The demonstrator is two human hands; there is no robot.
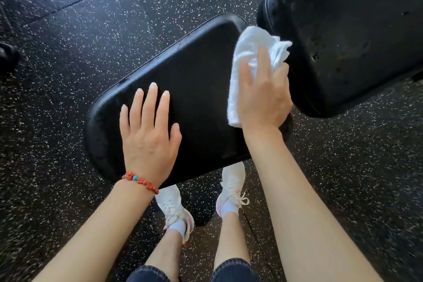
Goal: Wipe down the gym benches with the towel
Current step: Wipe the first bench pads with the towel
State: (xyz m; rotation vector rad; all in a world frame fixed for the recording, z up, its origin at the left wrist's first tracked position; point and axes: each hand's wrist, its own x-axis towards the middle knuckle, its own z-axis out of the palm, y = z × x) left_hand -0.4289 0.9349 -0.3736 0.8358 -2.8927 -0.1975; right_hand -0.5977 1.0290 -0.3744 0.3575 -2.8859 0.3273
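R hand (263,101) held the soft white cloth towel (251,52), fingers curled on it, at the far right end of the black padded seat (196,89). L hand (148,130) lay flat, fingers straight. Towel looked light & floppy; best bunched in the palm.

Seat pad (201,89) in the middle above the floor (68,41), back pad (348,36) just beyond it to the right, left hand (148,135) flat on the seat pad's near left part, right hand (263,94) on the towel (249,52) at the seat pad's right end, shoes (231,188) on the floor below the seat pad's near edge
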